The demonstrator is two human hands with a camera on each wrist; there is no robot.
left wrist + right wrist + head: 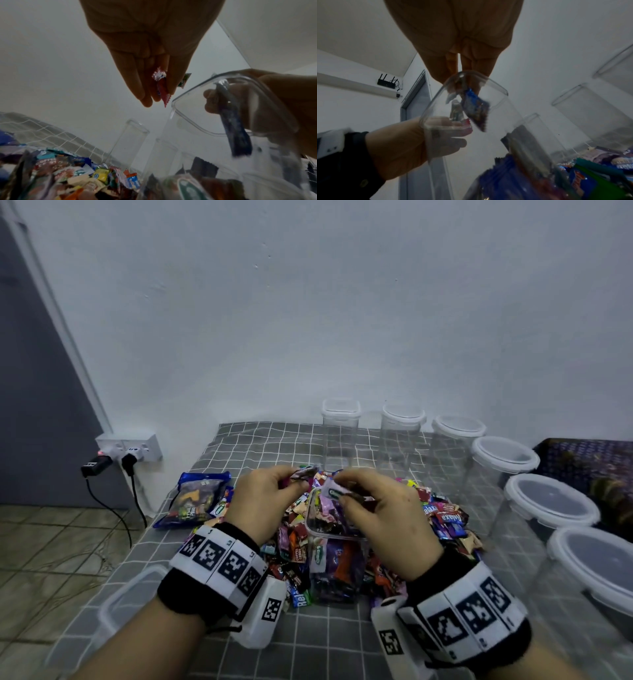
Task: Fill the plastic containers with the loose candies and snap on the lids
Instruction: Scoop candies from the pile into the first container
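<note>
Release right hand [383, 508] pinched blue candy [475, 109] over open container [337, 546]; left hand [265, 501] pinching wrapped candies [162, 86], seemingly two, follows

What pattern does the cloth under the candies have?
The cloth is grey with a white grid; the head view shows it best.

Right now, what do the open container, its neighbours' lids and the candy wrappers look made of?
Open container: clear glossy plastic, candies visible through its walls. Lids: whitish plastic rims, translucent centres. Candy wrappers: shiny printed film or foil, crinkled; which one is unclear.

Both hands [263, 498] [387, 511] raised, fingers pinched.
</note>
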